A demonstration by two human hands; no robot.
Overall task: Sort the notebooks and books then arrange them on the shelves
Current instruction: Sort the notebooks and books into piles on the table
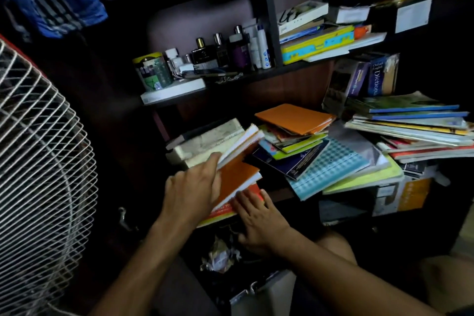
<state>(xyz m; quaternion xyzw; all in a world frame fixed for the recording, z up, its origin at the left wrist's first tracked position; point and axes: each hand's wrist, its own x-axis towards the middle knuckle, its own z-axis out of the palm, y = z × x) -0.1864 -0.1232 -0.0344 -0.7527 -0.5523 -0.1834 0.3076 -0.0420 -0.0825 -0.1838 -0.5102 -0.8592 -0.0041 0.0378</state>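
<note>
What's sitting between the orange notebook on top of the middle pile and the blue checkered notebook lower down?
In the head view, between the orange notebook and the blue checkered notebook lie fanned books: colourful covers, a lime-green one, then a dark navy book.

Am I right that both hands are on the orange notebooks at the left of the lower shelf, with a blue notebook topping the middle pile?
Not quite. The head view shows an orange notebook topping the middle pile, not blue. The left hand and right hand are on the orange notebooks.
</note>
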